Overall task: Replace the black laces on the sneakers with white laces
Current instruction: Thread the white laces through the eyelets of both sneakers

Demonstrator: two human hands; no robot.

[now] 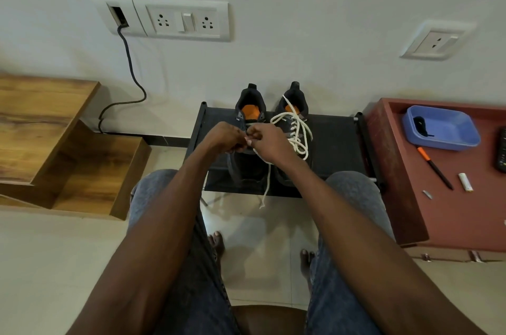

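- Two dark sneakers stand side by side on a low black shoe rack (336, 143) against the wall, heels towards the wall, orange insoles showing.
- Right sneaker (294, 113) is already threaded with a white lace (297, 132), its loose loops lying over the tongue and one end trailing into the shoe opening.
- Left sneaker (247, 115) sits under both hands, its eyelets mostly hidden by them.
- Left hand (223, 136) has its fingers curled, its grip pinched at the sneaker's lacing area; what exactly it holds I cannot tell.
- Right hand (267, 143) meets it, fingers curled round a second white lace (267, 184) whose free end hangs down past the rack's front edge towards the floor.
- One black lace (420, 125) lies coiled in a blue tray (451, 132) on the red-brown worktop (451, 214) to the right.
- Near the tray on that worktop lie an orange-and-black pen (435, 167) and a small white object (465, 182).
- Wooden steps (68, 148) stand to the left; a dark cable (131, 69) drops from the wall socket panel (169, 18).
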